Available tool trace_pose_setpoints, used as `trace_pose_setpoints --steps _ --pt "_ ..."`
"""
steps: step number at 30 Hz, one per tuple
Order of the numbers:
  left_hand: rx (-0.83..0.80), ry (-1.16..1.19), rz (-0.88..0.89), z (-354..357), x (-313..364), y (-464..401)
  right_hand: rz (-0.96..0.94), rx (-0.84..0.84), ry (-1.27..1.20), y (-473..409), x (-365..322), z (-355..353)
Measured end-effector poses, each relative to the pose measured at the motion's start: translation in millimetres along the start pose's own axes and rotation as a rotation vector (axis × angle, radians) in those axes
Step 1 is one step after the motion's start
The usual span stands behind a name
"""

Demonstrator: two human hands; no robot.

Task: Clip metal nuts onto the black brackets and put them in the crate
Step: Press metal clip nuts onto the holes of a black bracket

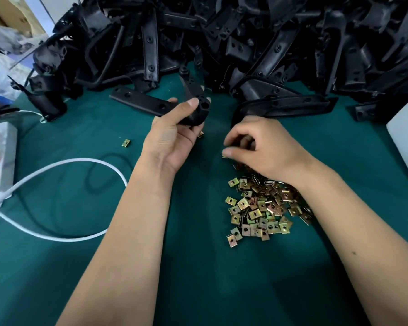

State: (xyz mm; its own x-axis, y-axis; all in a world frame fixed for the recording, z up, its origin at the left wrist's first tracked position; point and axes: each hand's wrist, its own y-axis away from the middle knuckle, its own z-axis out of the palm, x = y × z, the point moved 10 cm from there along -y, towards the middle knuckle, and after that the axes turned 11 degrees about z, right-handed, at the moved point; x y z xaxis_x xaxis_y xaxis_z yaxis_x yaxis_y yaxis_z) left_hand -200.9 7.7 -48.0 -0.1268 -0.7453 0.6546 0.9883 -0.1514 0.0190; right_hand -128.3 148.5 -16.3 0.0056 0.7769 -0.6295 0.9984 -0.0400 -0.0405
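Dozens of clip nuts [262,205] lay heaped on our desk [80,142]; our left hand [172,135] gripped a black bracket [193,109], our right hand [257,147] pinched one nut, liable to slip or clip on crooked.

- I see my two forearms bare from the bottom edge of the view up to the wrists, with no sleeve showing on either.
- My left hand [172,135] wears no glove, ring or watch; its thumbnail is short and plain.
- My right hand [259,147] is likewise bare, without ring or band.
- On my right forearm, well below the wrist, I note one small dark mole.
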Motion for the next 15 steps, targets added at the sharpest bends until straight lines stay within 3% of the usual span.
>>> trace_pose_setpoints --steps 3,9,15 --pt "-0.009 -0.018 0.005 1 0 1 -0.030 -0.025 0.079 1 -4 11" --pt "-0.029 -0.028 -0.007 6 -2 5 0.013 0.108 -0.181 0 1 -14" --pt "-0.017 0.003 -0.023 5 -3 6 0.008 -0.192 0.119 4 12 -5"
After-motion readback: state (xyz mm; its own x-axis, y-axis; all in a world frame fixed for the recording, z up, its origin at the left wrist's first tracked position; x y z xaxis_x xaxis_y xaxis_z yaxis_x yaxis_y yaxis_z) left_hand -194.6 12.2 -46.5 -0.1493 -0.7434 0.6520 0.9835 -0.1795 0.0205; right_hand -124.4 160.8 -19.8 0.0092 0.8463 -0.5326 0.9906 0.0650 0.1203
